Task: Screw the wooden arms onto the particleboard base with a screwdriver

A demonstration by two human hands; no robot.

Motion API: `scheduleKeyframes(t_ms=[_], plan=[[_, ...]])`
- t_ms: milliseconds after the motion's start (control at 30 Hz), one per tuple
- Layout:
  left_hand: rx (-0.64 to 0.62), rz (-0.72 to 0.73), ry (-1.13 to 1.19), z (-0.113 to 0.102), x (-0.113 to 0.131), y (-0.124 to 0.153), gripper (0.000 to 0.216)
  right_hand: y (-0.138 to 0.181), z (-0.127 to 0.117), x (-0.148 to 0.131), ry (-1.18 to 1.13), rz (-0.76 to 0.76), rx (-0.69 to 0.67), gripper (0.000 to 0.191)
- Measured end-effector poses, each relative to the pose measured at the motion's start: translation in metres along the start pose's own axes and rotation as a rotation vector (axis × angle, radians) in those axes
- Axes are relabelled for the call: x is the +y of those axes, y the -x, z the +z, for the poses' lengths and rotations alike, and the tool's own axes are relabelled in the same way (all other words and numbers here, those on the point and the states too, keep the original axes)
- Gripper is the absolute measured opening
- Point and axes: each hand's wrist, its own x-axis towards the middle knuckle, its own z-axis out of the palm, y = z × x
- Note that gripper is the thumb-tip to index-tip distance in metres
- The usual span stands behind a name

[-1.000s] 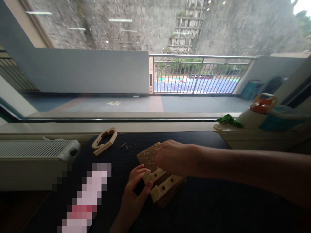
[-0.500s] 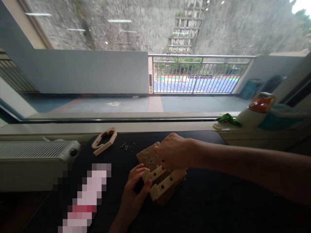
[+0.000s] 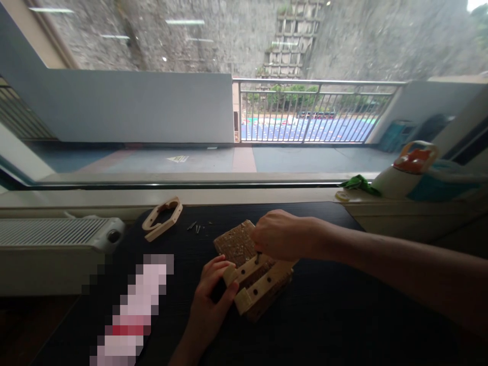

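Observation:
A pale wooden piece point(image 3: 263, 290) with two parallel bars and dark round holes lies on a rough brown board point(image 3: 234, 244). My left hand point(image 3: 213, 287) grips the near left end of the wooden piece, thumb on one side and fingers on the other. My right hand point(image 3: 280, 235) is closed like a fist above the far bar. From under it a thin dark tool point(image 3: 258, 255) points down at a hole in that bar; the rest of the tool is hidden in the fist.
On the black table point(image 3: 179, 274), a curved wooden frame point(image 3: 163, 219) lies at the far left, with several screws point(image 3: 195, 227) beside it. Behind are the windowsill point(image 3: 229, 195), a green cloth point(image 3: 360, 184) and a white jug point(image 3: 398, 178). A radiator point(image 3: 57, 234) stands left.
My right hand has shifted slightly right, and the dark tool under it now shows more clearly. My left hand keeps its hold. The view has tilted a little.

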Motion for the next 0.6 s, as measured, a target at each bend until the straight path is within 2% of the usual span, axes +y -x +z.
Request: scheduleKeyframes(t_ms=[133, 300, 433, 500, 600], plan=[[0.011, 0.010, -0.007, 0.000, 0.000, 0.000, 0.017, 0.000, 0.000, -0.003, 0.026, -0.005, 0.018, 0.017], [0.014, 0.018, -0.012, -0.001, 0.002, -0.001, 0.017, 0.005, -0.016, -0.008, 0.002, 0.093, 0.047, 0.027], [0.016, 0.023, -0.010, -0.001, 0.002, -0.001, 0.016, 0.011, -0.023, -0.011, -0.005, -0.020, 0.002, 0.012], [0.015, 0.016, -0.009, -0.001, 0.001, 0.000, 0.017, 0.011, -0.021, -0.011, -0.010, -0.071, -0.011, 0.012], [0.016, 0.010, -0.004, 0.000, 0.000, 0.000, 0.017, 0.007, -0.012, -0.010, -0.008, -0.070, -0.017, 0.013]])
